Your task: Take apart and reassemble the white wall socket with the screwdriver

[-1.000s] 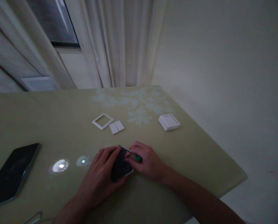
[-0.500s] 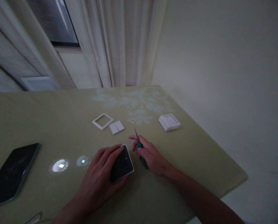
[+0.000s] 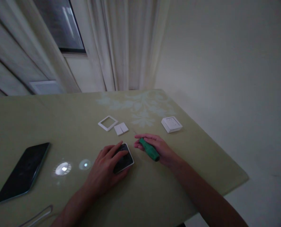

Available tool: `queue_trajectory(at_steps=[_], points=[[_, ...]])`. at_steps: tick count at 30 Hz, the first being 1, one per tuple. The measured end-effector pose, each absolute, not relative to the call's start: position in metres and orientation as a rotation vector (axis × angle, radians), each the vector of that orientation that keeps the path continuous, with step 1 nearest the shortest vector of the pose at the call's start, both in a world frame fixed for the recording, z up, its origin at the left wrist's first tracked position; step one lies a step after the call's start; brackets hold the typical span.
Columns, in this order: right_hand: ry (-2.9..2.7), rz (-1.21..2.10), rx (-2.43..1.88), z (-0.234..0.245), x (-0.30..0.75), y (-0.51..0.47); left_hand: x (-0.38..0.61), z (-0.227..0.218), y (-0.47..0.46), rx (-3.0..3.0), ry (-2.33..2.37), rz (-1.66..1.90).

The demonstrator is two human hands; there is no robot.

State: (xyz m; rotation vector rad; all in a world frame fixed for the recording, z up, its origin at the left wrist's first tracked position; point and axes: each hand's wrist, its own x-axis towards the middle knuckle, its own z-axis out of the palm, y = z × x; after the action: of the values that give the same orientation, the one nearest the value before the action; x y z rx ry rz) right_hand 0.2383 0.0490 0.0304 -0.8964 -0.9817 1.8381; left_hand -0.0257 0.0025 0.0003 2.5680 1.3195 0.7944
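While left hand clasps white-rimmed black box | right hand grips tapered green screwdriver

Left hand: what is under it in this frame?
The left hand covers part of a dark-faced, white-rimmed switch base; its right side shows. The rest of the face lies hidden beneath the palm and fingers, and its underside cannot be seen.

The screwdriver handle is green. The switch body is black, edged white; square frame, rocker plates and socket box are white. Pale leafy scrolls pattern the yellowish-green tabletop; the tablet is black, teal-edged.
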Motion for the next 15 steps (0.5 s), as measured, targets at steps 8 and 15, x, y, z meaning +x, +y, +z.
queue_trajectory(at_steps=[8,15], points=[[-1.01,1.844,-0.707,0.052,0.236,0.054,-0.026,-0.003,0.007,2.486,1.325,0.842],[-1.361,1.692,-0.562,0.098,0.207,0.076,-0.025,-0.005,0.005,2.344,1.4,0.858]])
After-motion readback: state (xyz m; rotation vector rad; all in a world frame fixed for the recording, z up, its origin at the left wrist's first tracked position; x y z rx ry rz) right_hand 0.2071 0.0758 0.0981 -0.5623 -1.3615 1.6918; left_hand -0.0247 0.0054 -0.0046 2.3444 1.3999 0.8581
